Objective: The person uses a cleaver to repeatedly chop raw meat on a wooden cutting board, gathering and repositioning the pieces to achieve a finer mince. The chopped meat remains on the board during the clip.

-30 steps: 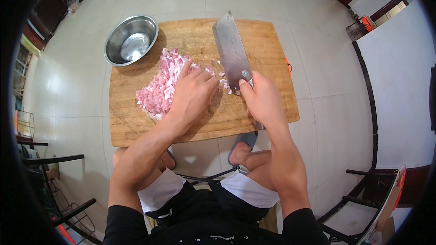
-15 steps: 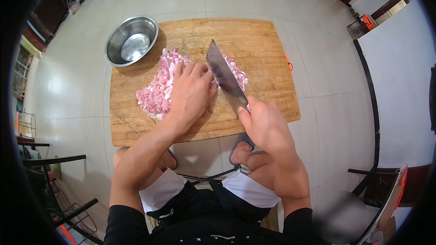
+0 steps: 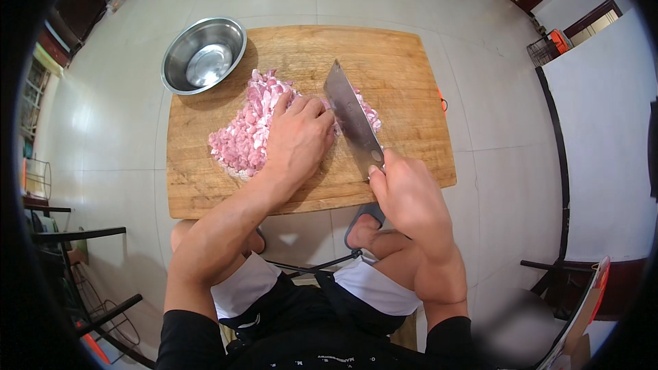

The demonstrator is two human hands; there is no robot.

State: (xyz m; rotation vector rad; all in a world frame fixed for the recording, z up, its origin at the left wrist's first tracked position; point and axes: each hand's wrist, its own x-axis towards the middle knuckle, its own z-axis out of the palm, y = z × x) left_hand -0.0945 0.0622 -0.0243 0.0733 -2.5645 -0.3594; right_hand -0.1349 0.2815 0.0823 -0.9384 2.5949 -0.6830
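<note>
A wooden cutting board (image 3: 397,75) lies before me, with chopped pink raw meat (image 3: 236,142) heaped left of its middle. My left hand (image 3: 300,138) presses on the meat with its fingers curled, the fingertips mostly hidden, close to the left face of the blade. In my right hand (image 3: 411,195) is the handle of a cleaver (image 3: 353,113). Its broad blade points away from me and slants to the left. More small pieces of meat (image 3: 370,114) lie to the right of the blade, partly covered by it.
A steel bowl (image 3: 209,62) stands on the board's far left corner, reaching past its edge. Under the near edge are my knees and slippers (image 3: 364,223). Black chair parts (image 3: 82,236) are at the left, a white panel (image 3: 603,144) at the right.
Both my hands and the cleaver have shifted slightly to the right over the board. My left hand still presses on the meat. The whole view has tilted a little.
</note>
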